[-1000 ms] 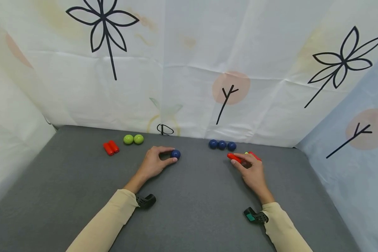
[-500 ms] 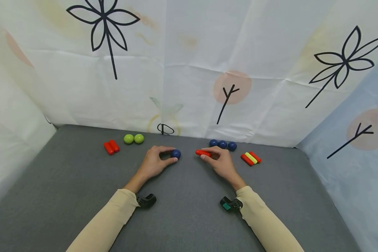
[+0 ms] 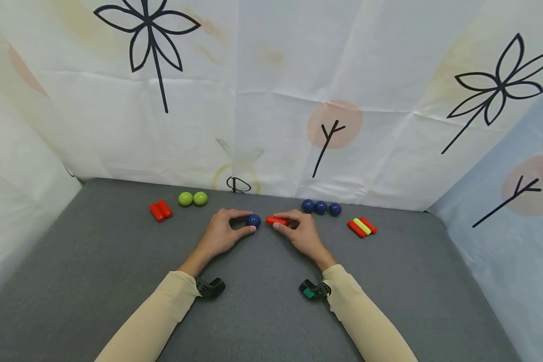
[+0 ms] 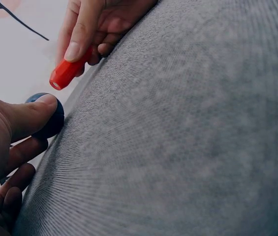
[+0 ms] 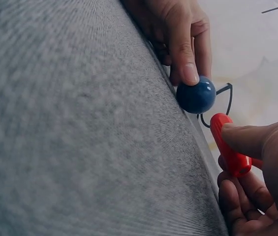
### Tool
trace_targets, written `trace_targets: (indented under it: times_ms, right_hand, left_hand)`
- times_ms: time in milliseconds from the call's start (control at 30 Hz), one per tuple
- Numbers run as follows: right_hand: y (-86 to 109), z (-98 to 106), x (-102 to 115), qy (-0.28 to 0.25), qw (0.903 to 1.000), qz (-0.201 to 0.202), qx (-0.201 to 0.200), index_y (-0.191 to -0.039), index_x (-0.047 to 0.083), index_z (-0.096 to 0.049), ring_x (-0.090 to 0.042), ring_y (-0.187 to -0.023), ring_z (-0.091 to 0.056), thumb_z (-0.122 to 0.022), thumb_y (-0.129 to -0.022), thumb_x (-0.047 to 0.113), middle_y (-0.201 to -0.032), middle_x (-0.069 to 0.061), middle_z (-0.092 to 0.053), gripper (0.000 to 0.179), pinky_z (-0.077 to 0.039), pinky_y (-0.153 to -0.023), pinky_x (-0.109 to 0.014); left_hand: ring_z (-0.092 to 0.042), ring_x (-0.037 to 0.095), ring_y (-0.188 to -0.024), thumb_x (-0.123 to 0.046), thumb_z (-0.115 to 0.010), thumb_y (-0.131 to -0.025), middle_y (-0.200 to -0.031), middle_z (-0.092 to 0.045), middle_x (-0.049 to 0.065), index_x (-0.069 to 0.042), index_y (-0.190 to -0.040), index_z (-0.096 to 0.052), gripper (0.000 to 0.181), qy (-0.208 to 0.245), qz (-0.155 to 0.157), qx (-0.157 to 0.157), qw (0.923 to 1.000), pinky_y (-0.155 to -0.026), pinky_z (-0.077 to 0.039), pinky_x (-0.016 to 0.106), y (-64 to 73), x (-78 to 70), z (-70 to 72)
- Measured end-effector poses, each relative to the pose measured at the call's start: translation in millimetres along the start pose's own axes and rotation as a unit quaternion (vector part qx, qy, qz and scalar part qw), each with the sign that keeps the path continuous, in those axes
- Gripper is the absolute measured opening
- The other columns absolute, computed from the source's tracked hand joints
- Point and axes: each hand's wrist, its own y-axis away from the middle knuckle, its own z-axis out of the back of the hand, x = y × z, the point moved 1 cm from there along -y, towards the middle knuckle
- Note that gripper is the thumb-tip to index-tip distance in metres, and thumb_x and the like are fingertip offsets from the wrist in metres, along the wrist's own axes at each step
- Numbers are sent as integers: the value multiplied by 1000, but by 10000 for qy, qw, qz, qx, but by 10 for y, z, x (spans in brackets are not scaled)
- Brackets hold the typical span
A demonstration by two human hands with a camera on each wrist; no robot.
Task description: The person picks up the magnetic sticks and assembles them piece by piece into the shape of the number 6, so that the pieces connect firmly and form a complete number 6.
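Note:
Near the middle of the grey table, my left hand (image 3: pixel 221 234) pinches a dark blue ball (image 3: pixel 254 220) between thumb and fingers. Just right of it, my right hand (image 3: pixel 302 235) holds a short red cylinder (image 3: pixel 276 220) by its right part, its left end pointing at the ball. A small gap parts the two in the head view. The right wrist view shows the thumb pressed along the red cylinder (image 5: pixel 231 147) and the blue ball (image 5: pixel 196 95) close beyond its tip. From the left wrist, the cylinder's hollow-looking end (image 4: pixel 62 76) faces the ball (image 4: pixel 50 115).
Two red cylinders (image 3: pixel 160 210) and two green balls (image 3: pixel 192 198) lie at the back left of the grey table (image 3: pixel 262 311). Three blue balls (image 3: pixel 321 207) sit behind my right hand. Farther right, a yellow cylinder (image 3: pixel 362 226) lies between two red ones. A patterned white cloth (image 3: pixel 271 125) hangs behind.
My right hand has carried the red cylinder leftward from beside the row at the right to near the blue ball. My left hand has stayed in place, holding the ball.

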Motion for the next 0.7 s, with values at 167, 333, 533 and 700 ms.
trace_targets:
  times_ms: [167, 333, 533, 700]
  right_hand:
    - [12, -14, -9, 186, 9998, 24, -12, -115, 6, -78, -14, -76, -60, -79, -91, 13, -103, -8, -71, 25, -48, -68, -27]
    - [24, -27, -17, 338, 9993, 182, -28, -114, 7, -78, -14, -76, -62, -79, -90, 14, -102, -8, -71, 25, -50, -68, -28]
    - [36, -31, -30, 410, 9989, 207, -20, -115, 8, -77, -14, -77, -62, -79, -91, 15, -102, -8, -71, 26, -50, -69, -27]
    - [36, -32, -20, 476, 9988, 150, -21, -116, 9, -77, -15, -77, -62, -79, -91, 16, -102, -6, -71, 26, -49, -69, -28]
  left_hand:
    - [-59, 30, -112, -25, -84, -86, -123, -71, 9, -13, -124, -75, 41, -3, -12, -3, 10000, -98, -42, 52, 0, -3, 3]
    - [-59, 30, -111, -25, -84, -86, -123, -71, 9, -13, -124, -75, 40, -1, -26, -8, 10000, -98, -42, 52, 3, -6, 6]
    - [-58, 30, -109, -25, -84, -87, -122, -71, 9, -13, -124, -75, 40, -38, -19, -6, 10000, -97, -43, 52, 10, -7, 9]
    - [-58, 31, -110, -25, -84, -87, -123, -70, 10, -12, -124, -75, 41, -24, -75, 9, 10000, -98, -42, 52, 13, -6, 8]
